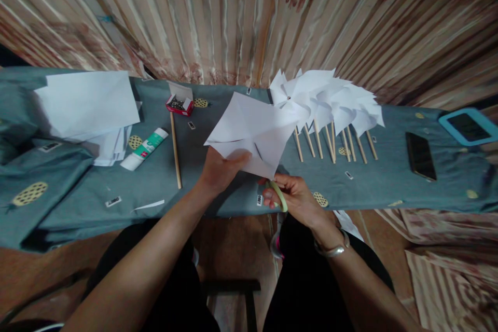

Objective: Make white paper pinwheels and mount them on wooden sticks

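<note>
My left hand (221,168) grips a square of white paper (252,124) along its near side, thumb on top. A slit runs inward from the left corner of the sheet, and a dark line shows near its lower middle. Around the pale green handle of a pair of scissors (280,198), the fingers of my right hand (298,197) are closed. The scissors sit at the paper's lower corner; their blades are mostly hidden by the sheet. To the right lie several white paper pinwheels (290,97) on wooden sticks, overlapping in a row.
At left are stacked paper sheets (89,104), a glue stick (144,149), an open red box of small metal pins (179,104) and one wooden stick (176,153). A paper strip (150,205) lies near the front edge. A phone (420,155) and a blue-framed tablet (469,126) lie far right.
</note>
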Available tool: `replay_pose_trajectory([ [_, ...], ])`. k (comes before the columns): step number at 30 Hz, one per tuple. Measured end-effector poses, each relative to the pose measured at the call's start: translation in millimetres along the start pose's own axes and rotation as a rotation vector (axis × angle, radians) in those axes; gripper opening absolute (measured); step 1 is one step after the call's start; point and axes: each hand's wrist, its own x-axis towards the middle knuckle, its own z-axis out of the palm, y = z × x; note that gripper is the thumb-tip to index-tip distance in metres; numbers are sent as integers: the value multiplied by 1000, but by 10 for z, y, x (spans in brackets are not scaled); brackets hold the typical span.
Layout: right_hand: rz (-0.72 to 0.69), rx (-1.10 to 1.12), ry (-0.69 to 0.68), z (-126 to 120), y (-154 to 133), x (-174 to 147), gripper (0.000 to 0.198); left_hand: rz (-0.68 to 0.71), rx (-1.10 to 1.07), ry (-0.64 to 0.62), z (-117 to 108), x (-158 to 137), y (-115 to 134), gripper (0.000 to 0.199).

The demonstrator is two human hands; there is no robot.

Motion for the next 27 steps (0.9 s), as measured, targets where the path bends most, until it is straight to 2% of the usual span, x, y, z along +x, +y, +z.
replay_pose_trajectory([
  [8, -21, -13, 10, -15, 28, 7, 42, 38, 23, -14, -7, 9, -11, 31],
  [19, 13, 21, 34, 43, -84, -7, 41, 16, -22, 1, 0, -8, -37, 34],
  [27, 21, 32, 35, 25, -41, 2, 42, -13, -1, -2, 2, -15, 36, 32],
])
